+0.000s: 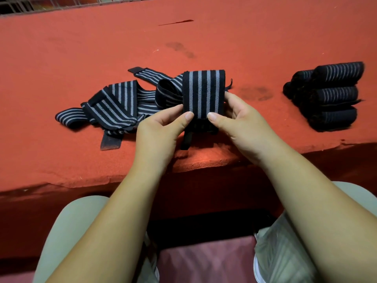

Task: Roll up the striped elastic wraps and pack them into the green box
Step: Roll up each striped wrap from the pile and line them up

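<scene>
Closest in, the seated person's two knees in pale grey-green cloth [67, 231] frame the bare forearms that reach forward over the table's near edge. Between the hands stands the black-and-grey striped elastic wrap [204, 92]. It is a flat folded band held upright, with its stripes running up and down and its fold at the top. The left hand [161, 127] pinches its lower left corner, thumb on the front and fingers curled behind. The right hand [240, 121] pinches the lower right corner the same way, so the two thumbnails sit close together on the cloth. A black strap end [186, 139] hangs below the thumbs down to the table.

Just left of the left hand lies a loose heap of unrolled striped wraps [118, 103], crossed and twisted. One loop of it reaches the held band's left edge, and a flat black tab [110, 142] sticks out toward the table edge. Well to the right of the right hand sits a stack of rolled striped wraps [330, 97], dark cylinders piled on their sides.

Everything rests on a table covered in rough red-orange cloth [81, 48], worn pale along its near edge. A dark smudge [255, 93] marks it just beyond the right hand, a second smudge [179, 48] lies farther out, and a thin dark slit [177, 22] shows near the far side. Past the far edge runs a wire mesh [51, 5]. Under the table a black bar [204, 225] crosses above a pinkish floor [204, 260].
</scene>
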Tool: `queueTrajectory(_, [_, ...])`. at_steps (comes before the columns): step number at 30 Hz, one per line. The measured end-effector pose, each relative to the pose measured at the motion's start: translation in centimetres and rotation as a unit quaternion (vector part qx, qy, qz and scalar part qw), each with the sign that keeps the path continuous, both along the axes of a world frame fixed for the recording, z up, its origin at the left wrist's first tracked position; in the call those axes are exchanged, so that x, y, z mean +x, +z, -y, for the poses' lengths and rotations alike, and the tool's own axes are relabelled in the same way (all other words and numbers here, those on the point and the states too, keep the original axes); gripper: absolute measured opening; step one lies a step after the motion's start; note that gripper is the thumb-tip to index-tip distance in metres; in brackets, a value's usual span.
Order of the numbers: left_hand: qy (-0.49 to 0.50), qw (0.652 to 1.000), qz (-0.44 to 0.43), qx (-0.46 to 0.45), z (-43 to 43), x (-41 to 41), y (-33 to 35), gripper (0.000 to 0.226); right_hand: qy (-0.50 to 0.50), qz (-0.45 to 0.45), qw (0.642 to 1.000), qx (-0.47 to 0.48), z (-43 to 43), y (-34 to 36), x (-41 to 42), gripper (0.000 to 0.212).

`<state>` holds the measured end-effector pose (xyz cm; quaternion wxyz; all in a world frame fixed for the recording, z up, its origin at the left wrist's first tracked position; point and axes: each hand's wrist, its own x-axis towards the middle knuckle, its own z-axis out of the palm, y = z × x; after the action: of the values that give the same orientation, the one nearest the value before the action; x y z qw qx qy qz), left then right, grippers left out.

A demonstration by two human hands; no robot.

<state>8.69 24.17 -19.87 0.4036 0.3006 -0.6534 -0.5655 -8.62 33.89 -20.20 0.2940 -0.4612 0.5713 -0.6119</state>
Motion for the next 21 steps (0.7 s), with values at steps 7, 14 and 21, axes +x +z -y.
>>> queueTrajectory(7, [-0.037, 0.994, -0.057, 0.091, 0.5, -0.1, -0.5, 0.035, 0.042, -0.008, 0.999, 0.005, -0.1, -0.2, 0.3, 0.05])
queueTrajectory(14, [-0.04, 0.986, -0.082, 0.139, 0.5, -0.6, -0.6, 0.029, 0.031, 0.013, 0.999, -0.005, 0.0, -0.1, -0.4, 0.044])
queueTrajectory(21, [-0.135, 0.982, -0.065, 0.117, 0.8, -1.5, -0.2, 0.035, 0.051, 0.032, 0.998, -0.025, -0.6, 0.3, -1.8, 0.045])
